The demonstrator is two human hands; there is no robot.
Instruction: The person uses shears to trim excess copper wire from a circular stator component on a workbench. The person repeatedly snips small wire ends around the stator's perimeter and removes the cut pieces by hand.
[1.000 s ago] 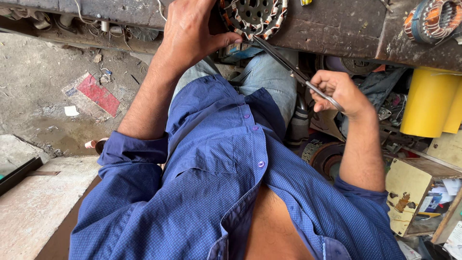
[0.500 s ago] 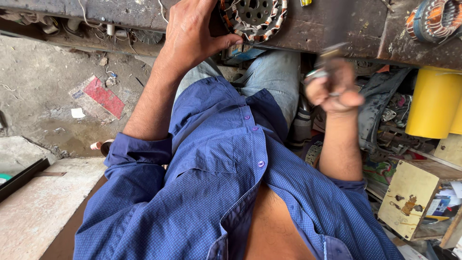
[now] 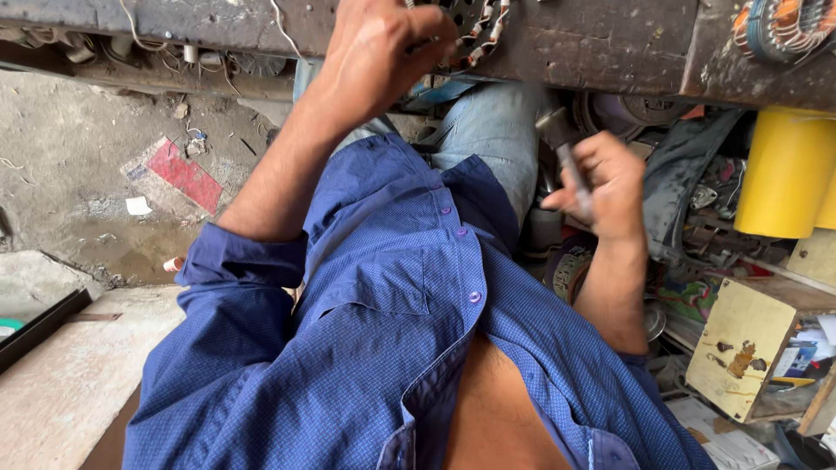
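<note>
My left hand reaches up to the dark bench edge and grips a round motor stator with wound wire coils; only its lower part shows at the top of the frame. Lower and to the right, in front of my jeans-clad knee, my right hand is closed around a slim grey metal tool. The tool stands nearly upright, its upper end slightly blurred, and is apart from the stator. My open blue shirt fills the lower middle of the view.
A worn dark workbench runs along the top, with a second wound stator at its right end. A yellow cylinder, a wooden box and cluttered parts crowd the right. On the left lie a dirty floor with a red paper scrap.
My right hand has pulled the tool away from the stator, back toward my body, and turned it from slanting to nearly upright. My left hand has stayed on the stator.
</note>
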